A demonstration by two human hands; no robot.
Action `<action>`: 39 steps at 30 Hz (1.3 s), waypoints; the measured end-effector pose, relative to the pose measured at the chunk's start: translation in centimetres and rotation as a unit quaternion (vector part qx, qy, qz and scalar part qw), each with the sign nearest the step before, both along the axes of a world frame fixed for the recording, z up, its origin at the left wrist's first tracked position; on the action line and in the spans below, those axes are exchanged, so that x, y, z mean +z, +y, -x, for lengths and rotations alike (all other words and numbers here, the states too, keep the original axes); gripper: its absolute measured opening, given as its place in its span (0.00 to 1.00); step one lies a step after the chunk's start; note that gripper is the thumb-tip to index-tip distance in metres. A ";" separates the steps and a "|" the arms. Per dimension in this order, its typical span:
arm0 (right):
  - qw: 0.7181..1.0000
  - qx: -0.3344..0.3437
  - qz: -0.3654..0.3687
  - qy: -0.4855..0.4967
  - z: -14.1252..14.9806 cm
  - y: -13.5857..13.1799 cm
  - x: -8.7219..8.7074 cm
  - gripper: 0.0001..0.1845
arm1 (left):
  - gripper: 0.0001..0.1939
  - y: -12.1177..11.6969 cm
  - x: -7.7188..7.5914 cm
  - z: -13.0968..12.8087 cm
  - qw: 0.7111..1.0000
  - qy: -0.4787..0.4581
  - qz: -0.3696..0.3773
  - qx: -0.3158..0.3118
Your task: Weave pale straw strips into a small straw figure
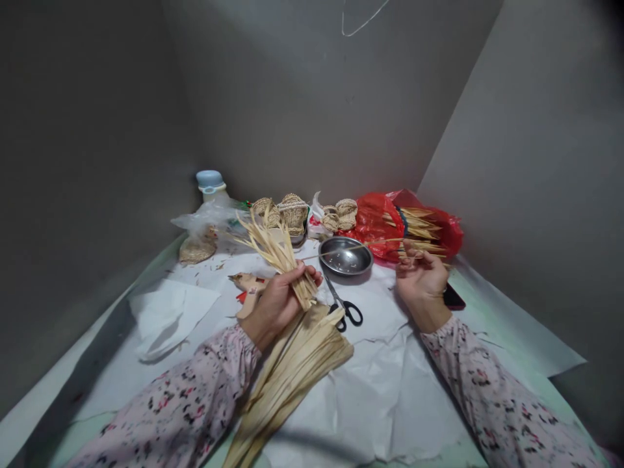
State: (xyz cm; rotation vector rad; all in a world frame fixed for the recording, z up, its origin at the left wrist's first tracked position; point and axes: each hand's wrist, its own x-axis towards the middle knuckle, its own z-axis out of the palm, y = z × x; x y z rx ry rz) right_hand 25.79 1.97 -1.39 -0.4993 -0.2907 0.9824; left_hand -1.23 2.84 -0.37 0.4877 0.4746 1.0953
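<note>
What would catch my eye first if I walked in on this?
First, the left hand gripping a bundle of pale dried strips, front and centre above crumpled white paper. Farther back, a bright red plastic bag stands out beside small woven straw pieces and a round steel dish.

Pink floral sleeves [180, 403]; red plastic bag [375, 224]; pale straw strips [287, 364].

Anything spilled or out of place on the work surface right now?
Yes: loose straw scraps lie scattered on the white paper beside the woven piece at the back left. They look like spilled trimmings against the otherwise plain sheet, which is also crumpled.
</note>
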 end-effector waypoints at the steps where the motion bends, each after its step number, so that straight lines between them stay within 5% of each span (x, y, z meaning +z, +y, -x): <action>1: 1.000 -0.019 0.002 0.006 -0.4 0.1 0.0 0.03 | 0.05 0.1 0.2 0.0 1.000 -0.005 0.009 0.018; 9: 0.995 -0.093 0.035 -0.010 -1.8 0.5 0.1 0.05 | 0.07 0.9 1.1 0.4 0.995 0.010 0.021 0.098; 13: 0.989 -0.024 0.045 -0.137 0.5 0.5 -0.4 0.06 | 0.03 0.5 0.5 0.3 0.997 0.051 0.015 0.061; 18: 0.913 0.162 0.080 -0.365 6.7 -1.3 -0.7 0.13 | 0.06 -1.0 0.4 -0.5 0.997 0.061 -0.030 -0.048; 21: 0.859 0.214 0.083 -0.457 9.5 -2.5 -0.4 0.14 | 0.10 -1.8 0.4 -0.9 0.990 0.108 -0.053 -0.079; 24: 0.842 0.228 0.076 -0.484 10.7 -3.1 -0.1 0.15 | 0.16 -2.3 0.0 -1.4 0.977 0.167 -0.094 -0.097; 31: 0.837 0.242 0.074 -0.485 11.1 -3.3 0.0 0.16 | 0.16 -1.9 0.2 -1.5 0.980 0.180 -0.078 0.018; 35: 0.847 0.227 0.093 -0.472 11.0 -3.2 -0.4 0.18 | 0.12 -1.7 1.6 -0.8 0.945 0.238 -0.186 0.126; 39: 0.840 0.205 0.093 -0.494 10.8 -2.8 -1.1 0.17 | 0.11 -1.3 0.8 -0.4 0.905 0.321 -0.271 0.062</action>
